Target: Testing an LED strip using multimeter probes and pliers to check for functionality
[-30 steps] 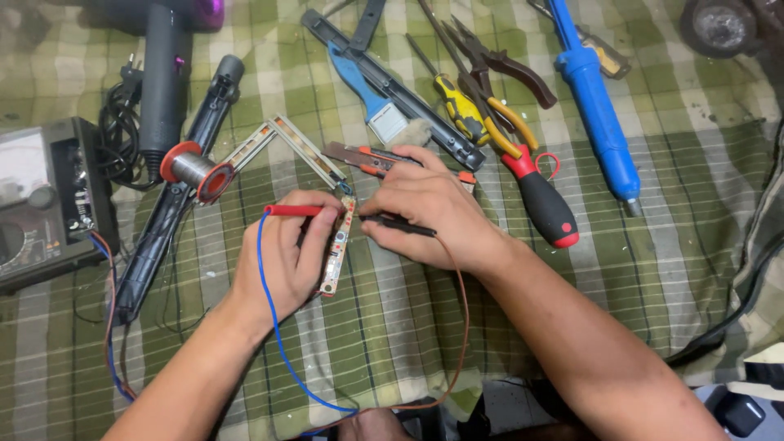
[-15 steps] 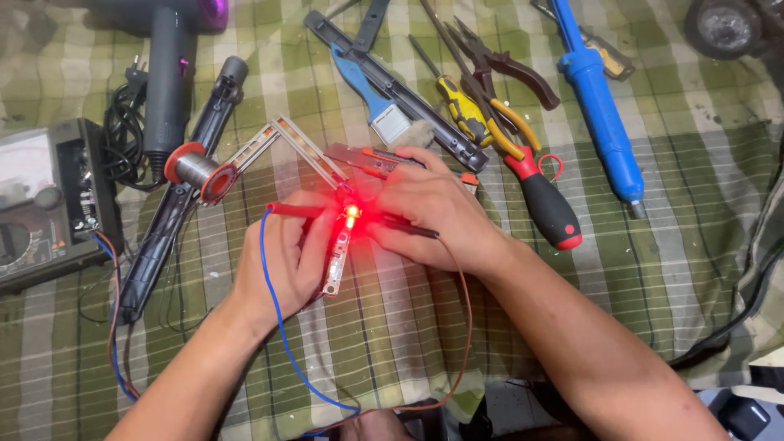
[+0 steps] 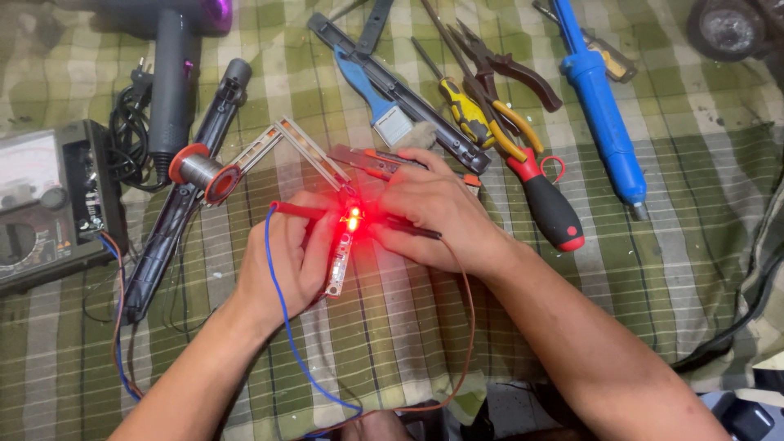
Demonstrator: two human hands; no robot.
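Observation:
My left hand [image 3: 286, 257] pinches a red test probe [image 3: 298, 211] with a blue lead against a narrow LED strip [image 3: 341, 253] lying on the green checked cloth. My right hand [image 3: 437, 216] presses a black test probe [image 3: 412, 230] with a brown lead on the same strip from the other side. One LED on the strip glows bright red between my two hands. The strip's upper end is hidden under my fingers.
An analog multimeter [image 3: 45, 204] sits at the left edge. A solder spool [image 3: 200, 170], a black hair dryer [image 3: 175, 77], two more LED strips [image 3: 286, 147], a blue brush [image 3: 376, 102], pliers [image 3: 506, 69], screwdrivers [image 3: 547, 200] and a blue desoldering pump [image 3: 604, 114] lie behind my hands.
One second ago the strip was dark. It lit up red half a second ago and still glows. My hands have kept almost the same place.

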